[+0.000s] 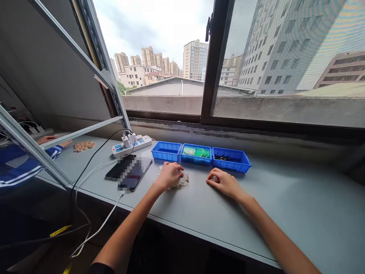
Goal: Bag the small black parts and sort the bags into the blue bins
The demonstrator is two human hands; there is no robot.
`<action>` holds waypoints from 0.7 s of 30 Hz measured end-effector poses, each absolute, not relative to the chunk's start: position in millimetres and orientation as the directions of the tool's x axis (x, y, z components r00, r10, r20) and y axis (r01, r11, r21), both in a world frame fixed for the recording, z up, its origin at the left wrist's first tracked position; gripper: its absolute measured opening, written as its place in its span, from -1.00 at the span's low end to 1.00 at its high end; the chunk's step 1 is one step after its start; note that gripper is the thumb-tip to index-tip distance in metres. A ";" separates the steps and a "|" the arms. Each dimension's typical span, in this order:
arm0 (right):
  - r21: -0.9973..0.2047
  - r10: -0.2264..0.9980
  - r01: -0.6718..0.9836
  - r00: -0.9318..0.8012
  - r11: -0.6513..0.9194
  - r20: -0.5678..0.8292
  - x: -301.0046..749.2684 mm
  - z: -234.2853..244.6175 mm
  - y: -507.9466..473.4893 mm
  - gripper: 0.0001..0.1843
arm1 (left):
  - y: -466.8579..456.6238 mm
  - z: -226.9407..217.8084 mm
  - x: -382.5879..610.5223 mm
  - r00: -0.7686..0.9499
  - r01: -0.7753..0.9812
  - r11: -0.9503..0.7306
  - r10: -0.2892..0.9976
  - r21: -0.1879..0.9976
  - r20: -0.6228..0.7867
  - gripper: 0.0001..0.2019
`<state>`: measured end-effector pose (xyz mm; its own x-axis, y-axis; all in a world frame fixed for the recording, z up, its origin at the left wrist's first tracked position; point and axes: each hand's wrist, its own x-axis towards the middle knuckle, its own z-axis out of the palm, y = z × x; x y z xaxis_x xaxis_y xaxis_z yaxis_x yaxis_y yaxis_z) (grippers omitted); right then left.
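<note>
While hands point(169, 174) point(224, 182) rest nearby, the middle bin point(196, 160) holds green packets point(197, 152).

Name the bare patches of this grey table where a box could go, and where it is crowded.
Widest: the table right of the right hand and the right blue bin. Narrow: between that hand and the left hand. Crowded: around the plastic bag, phone and power strip.

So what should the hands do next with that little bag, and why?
Probably slide the right hand over to the small clear plastic bag: the left hand rests on it, while the right lies empty on the grey tabletop nearby.
</note>
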<state>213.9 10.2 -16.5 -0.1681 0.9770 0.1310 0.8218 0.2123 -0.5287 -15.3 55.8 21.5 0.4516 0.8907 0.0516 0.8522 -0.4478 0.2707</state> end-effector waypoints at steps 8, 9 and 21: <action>-0.521 0.971 0.820 -0.183 0.239 0.157 213.0 -18.5 9.7 -0.78 | 58.4 27.5 -8.5 0.414 0.901 -0.412 0.910 0.136 0.015 -0.62; -0.520 0.971 0.820 -0.182 0.237 0.156 212.9 -18.6 9.7 -0.78 | 58.1 26.8 -8.9 0.410 0.904 -0.408 0.912 0.124 0.012 -0.59; -0.533 0.973 0.814 -0.191 0.231 0.130 214.9 -23.4 12.0 -0.75 | 69.9 21.0 0.0 0.438 0.874 -0.407 0.896 0.267 -0.070 -0.59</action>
<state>214.9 12.0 -23.4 -0.1908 0.9730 0.1297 0.8140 0.2306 -0.5331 0.0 69.9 21.0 0.4384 0.8960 -0.0704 0.8738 -0.4066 0.2665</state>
